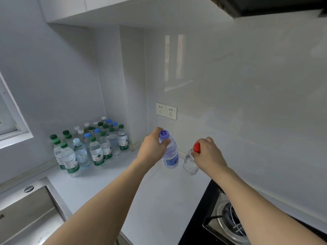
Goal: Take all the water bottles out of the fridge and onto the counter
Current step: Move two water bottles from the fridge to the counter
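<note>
My left hand (153, 146) grips the neck of a purple-capped water bottle (170, 154) with a blue label, held upright at the back of the white counter (159, 200). My right hand (208, 152) grips a clear bottle with a red cap (190, 163) by its top, tilted a little, just right of the first. Whether either bottle's base touches the counter I cannot tell. Several water bottles (92, 147) with green, blue and white caps stand grouped in the counter's back left corner. The fridge is out of view.
A steel sink (26, 214) lies at the lower left. A black gas hob with a burner (228, 218) sits at the lower right under my right forearm. Two wall sockets (166, 110) are on the backsplash. A range hood (276, 6) hangs overhead.
</note>
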`<state>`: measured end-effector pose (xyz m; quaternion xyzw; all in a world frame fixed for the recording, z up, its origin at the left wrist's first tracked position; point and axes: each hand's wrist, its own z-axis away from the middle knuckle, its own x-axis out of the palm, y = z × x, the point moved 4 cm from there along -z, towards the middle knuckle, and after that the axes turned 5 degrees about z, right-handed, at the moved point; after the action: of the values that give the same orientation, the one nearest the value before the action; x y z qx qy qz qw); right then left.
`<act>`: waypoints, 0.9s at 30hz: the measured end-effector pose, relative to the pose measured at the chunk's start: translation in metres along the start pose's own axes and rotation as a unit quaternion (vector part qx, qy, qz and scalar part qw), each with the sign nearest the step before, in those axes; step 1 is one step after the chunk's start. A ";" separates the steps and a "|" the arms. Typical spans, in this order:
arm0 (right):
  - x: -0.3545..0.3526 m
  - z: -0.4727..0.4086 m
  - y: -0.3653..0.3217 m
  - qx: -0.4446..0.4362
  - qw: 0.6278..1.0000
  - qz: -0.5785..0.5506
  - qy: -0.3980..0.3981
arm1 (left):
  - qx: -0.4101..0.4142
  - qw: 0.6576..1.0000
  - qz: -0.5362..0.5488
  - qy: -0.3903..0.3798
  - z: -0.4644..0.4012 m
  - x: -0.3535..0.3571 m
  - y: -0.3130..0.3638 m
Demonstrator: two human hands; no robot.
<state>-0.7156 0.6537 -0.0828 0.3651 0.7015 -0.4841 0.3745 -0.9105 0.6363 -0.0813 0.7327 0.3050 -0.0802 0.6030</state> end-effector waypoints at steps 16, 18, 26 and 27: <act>0.074 -0.055 -0.119 0.013 1.000 -0.003 0.007 | 0.017 1.000 0.003 -0.005 -0.069 -0.109 -0.089; 0.081 -0.060 -0.125 0.013 1.000 0.000 0.004 | 0.016 1.000 0.004 -0.008 -0.073 -0.115 -0.099; 0.107 -0.090 -0.134 0.008 1.000 0.006 -0.007 | 0.001 1.000 0.008 0.000 -0.101 -0.121 -0.130; 0.110 -0.096 -0.134 0.005 1.000 0.007 -0.009 | -0.002 1.000 0.008 0.002 -0.106 -0.119 -0.134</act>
<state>-0.8987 0.7261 -0.1012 0.3676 0.6927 -0.4885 0.3826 -1.1047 0.7050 -0.1078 0.7345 0.3003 -0.0730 0.6041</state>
